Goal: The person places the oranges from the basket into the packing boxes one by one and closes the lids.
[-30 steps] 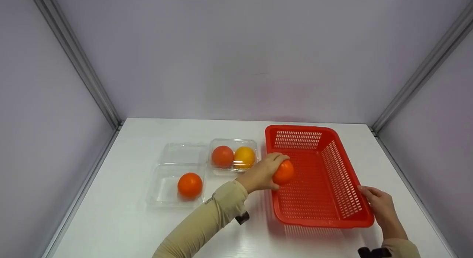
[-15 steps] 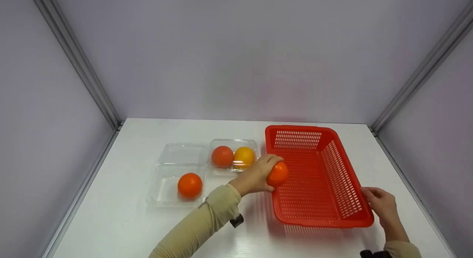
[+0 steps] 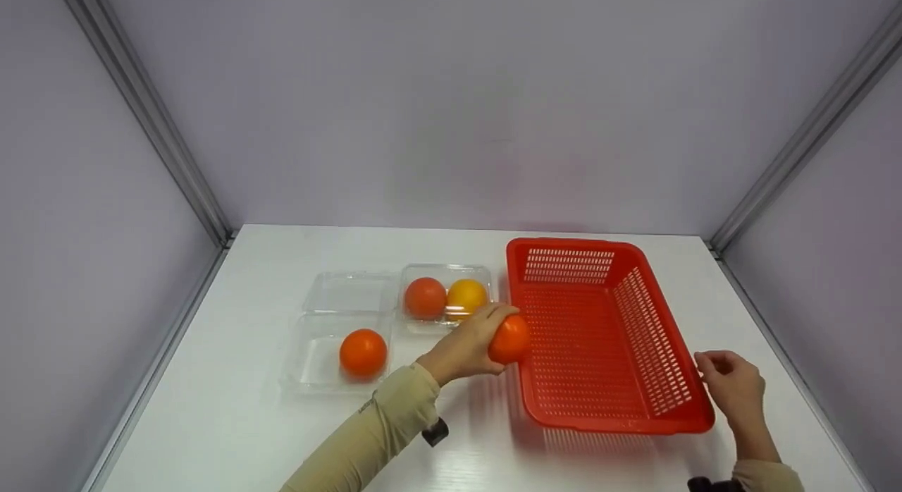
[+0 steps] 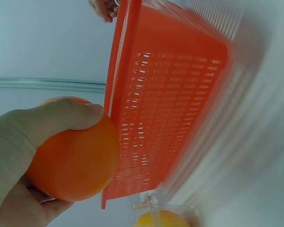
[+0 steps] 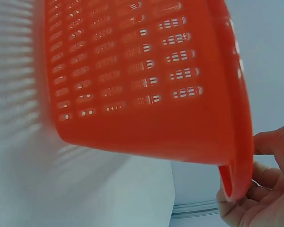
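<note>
My left hand (image 3: 461, 342) grips an orange (image 3: 510, 339) just outside the left rim of a red plastic basket (image 3: 592, 407). In the left wrist view, the thumb lies across this smooth orange (image 4: 80, 161), with fingers curled beneath it. My right hand (image 3: 736, 390) is beside the basket's right rim, its fingers loosely curled and holding nothing. The right wrist view has that hand (image 5: 270, 184) partly behind the rim; whether it touches is unclear. A second orange (image 3: 363, 353) sits in an open clear clamshell box (image 3: 310, 358) on the left.
Behind my left hand stands another clear box (image 3: 447, 272), apparently closed, with a reddish fruit (image 3: 425, 298) and a yellow one (image 3: 466, 297) inside. Everything rests on a white table (image 3: 232, 421). Pale walls (image 3: 451, 125) enclose its back and sides.
My left hand has carried the orange leftward, from over the basket to outside its left rim. My right hand has shifted slightly right, easing off the basket's rim.
</note>
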`<state>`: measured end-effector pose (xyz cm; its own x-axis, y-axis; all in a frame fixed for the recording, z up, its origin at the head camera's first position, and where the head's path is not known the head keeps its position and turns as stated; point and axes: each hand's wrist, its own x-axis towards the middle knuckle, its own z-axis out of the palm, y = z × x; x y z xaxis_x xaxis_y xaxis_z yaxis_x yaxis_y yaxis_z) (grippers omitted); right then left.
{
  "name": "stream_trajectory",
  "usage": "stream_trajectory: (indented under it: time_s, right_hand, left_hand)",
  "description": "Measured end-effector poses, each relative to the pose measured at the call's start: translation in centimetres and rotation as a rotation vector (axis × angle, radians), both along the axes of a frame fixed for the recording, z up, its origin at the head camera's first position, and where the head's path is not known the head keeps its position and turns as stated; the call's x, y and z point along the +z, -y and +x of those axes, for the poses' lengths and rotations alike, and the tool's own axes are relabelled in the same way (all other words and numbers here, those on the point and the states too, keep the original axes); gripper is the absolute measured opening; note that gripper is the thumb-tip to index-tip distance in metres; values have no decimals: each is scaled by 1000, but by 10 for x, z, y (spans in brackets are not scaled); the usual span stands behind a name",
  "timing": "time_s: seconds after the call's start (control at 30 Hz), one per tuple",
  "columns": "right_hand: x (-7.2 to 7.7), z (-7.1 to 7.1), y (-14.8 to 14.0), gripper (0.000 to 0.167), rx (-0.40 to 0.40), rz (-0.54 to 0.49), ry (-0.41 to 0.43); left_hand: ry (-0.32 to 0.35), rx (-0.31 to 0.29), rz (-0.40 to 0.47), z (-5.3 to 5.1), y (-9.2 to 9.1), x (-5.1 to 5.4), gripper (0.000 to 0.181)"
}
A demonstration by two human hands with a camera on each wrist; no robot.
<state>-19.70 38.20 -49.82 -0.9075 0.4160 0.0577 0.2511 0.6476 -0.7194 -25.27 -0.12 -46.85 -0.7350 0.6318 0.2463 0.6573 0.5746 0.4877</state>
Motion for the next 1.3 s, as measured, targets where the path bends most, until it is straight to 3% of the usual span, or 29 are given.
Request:
stream_trajectory:
  time_s: [0.3, 0.53, 1.07, 1.3]
  right_hand:
    - [6, 1, 11, 34, 21, 21, -40]
    - [6, 0, 21, 33, 96, 27, -124]
    - [4, -3, 51, 20, 204, -10, -176]
    - [5, -3, 63, 22, 242, -62, -138]
  left_hand:
    - [19, 31, 50, 2, 12, -6, 82]
    - [37, 45, 72, 5, 18, -9, 82]
    - [102, 87, 128, 12, 30, -22, 83]
    - [88, 82, 163, 13, 37, -26, 85]
